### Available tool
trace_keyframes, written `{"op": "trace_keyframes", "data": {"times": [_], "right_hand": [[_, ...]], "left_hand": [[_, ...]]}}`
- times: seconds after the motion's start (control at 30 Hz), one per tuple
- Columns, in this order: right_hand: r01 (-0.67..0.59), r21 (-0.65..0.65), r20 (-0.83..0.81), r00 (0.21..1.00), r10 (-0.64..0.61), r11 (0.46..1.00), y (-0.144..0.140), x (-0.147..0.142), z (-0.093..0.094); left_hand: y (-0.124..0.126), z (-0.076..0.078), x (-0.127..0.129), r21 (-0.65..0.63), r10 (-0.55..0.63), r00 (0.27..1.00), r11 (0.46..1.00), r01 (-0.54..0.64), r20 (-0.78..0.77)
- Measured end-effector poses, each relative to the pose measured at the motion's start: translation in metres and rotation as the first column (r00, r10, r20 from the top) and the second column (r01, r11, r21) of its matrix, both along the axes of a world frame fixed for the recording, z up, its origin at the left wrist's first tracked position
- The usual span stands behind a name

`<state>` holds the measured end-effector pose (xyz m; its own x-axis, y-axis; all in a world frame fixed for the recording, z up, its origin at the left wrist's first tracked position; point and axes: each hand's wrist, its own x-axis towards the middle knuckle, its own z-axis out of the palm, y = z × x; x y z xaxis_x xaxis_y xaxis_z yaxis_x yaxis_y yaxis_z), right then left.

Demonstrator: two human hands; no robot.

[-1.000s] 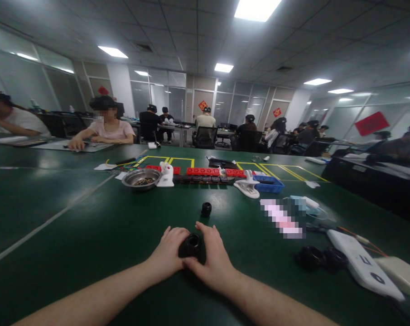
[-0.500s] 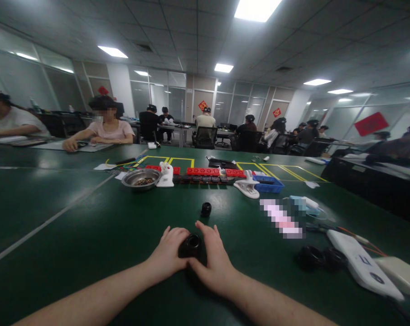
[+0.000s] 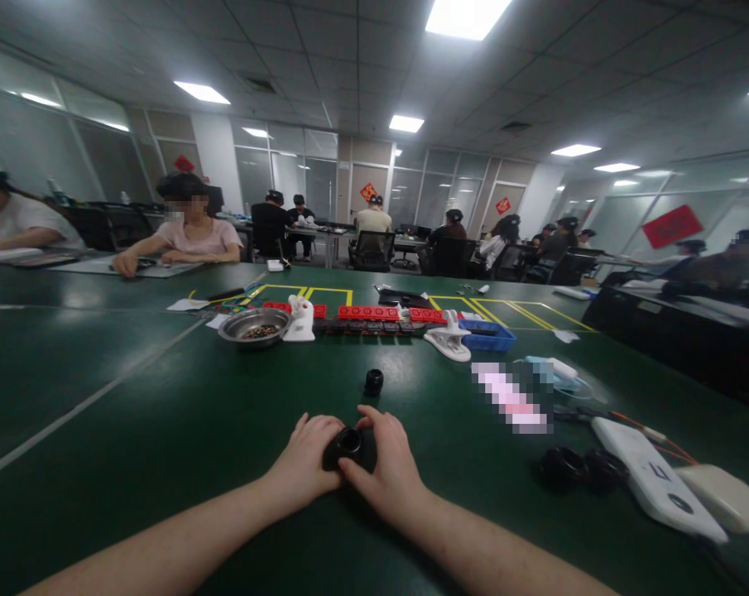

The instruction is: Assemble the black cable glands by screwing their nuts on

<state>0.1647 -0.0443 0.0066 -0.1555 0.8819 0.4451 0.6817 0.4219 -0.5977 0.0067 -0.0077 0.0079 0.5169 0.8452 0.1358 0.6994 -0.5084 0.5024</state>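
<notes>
Your left hand [image 3: 305, 462] and right hand [image 3: 391, 472] both close their fingers on the small black round part [image 3: 345, 445], low on the green bench [image 3: 132, 430]. Its open ring faces up toward you. A second black round piece [image 3: 373, 382] sits at twelve o'clock, apart.

The table [image 3: 132, 430] has a smooth, faintly glossy green top; the bowl [image 3: 254, 325] is shiny metal — the clip [image 3: 448, 341] glossy white plastic.

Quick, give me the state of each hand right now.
Left hand: closed on the small black round part, gripping its left side.
Right hand: closed on the same part, fingers wrapped around its right side.
</notes>
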Motion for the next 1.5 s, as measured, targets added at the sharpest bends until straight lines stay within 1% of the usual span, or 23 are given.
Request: {"op": "trace_keyframes", "data": {"times": [0.1, 0.17, 0.3, 0.47, 0.53, 0.7, 0.77, 1.13, 1.2, 1.3, 1.37, 1.5], "right_hand": [[-0.089, 0.013, 0.029, 0.996, 0.089, 0.996, -0.0020, 0.0011, 0.0020], [-0.103, 0.002, 0.044, 0.994, 0.103, 0.995, -0.0027, 0.0013, 0.0024], [-0.068, -0.025, 0.055, 0.996, 0.069, 0.997, -0.0016, 0.0001, 0.0007], [0.023, -0.007, -0.002, 1.000, -0.023, 1.000, 0.0015, -0.0020, -0.0024], [0.032, -0.003, -0.015, 0.999, -0.032, 0.999, 0.0019, -0.0020, -0.0026], [-0.086, 0.029, 0.025, 0.996, 0.085, 0.996, -0.0005, -0.0001, 0.0007], [-0.098, 0.024, 0.038, 0.995, 0.097, 0.995, -0.0015, 0.0002, 0.0022], [0.031, -0.001, -0.048, 0.998, -0.031, 1.000, 0.0026, -0.0015, -0.0028], [0.003, 0.011, -0.046, 0.999, -0.002, 1.000, 0.0020, -0.0009, -0.0013], [-0.106, 0.061, -0.019, 0.994, 0.108, 0.992, -0.0012, -0.0003, 0.0015], [-0.129, 0.074, 0.000, 0.992, 0.129, 0.989, -0.0027, -0.0006, 0.0020], [-0.023, 0.048, -0.024, 0.999, 0.024, 0.999, -0.0006, -0.0021, -0.0013]], "left_hand": [[-0.0006, 0.0018, 0.0003, 0.002, -0.006, 1.000, 1.000, 0.006, 0.003], [-0.0004, 0.0024, 0.0001, -0.007, -0.010, 1.000, 1.000, 0.010, 0.002], [0.0003, 0.0013, -0.0004, -0.026, -0.013, 1.000, 1.000, 0.013, 0.002], [0.0012, -0.0019, -0.0004, 0.008, -0.013, 1.000, 1.000, 0.014, -0.016], [0.0012, -0.0028, -0.0004, 0.018, -0.009, 1.000, 1.000, 0.009, -0.017], [0.0016, -0.0037, -0.0011, 0.025, -0.007, 1.000, 1.000, 0.008, -0.002], [0.0020, -0.0035, -0.0014, 0.012, -0.016, 1.000, 1.000, 0.016, -0.006], [0.0003, -0.0004, -0.0008, 0.014, -0.017, 1.000, 1.000, 0.018, -0.012], [0.0006, -0.0007, -0.0005, 0.018, -0.007, 1.000, 1.000, 0.007, -0.005], [0.0015, -0.0015, -0.0003, 0.006, -0.006, 1.000, 1.000, 0.006, -0.011], [0.0016, -0.0018, -0.0005, 0.006, -0.008, 1.000, 1.000, 0.008, -0.018], [0.0001, -0.0007, -0.0005, 0.021, -0.006, 1.000, 1.000, 0.007, -0.014]]}}
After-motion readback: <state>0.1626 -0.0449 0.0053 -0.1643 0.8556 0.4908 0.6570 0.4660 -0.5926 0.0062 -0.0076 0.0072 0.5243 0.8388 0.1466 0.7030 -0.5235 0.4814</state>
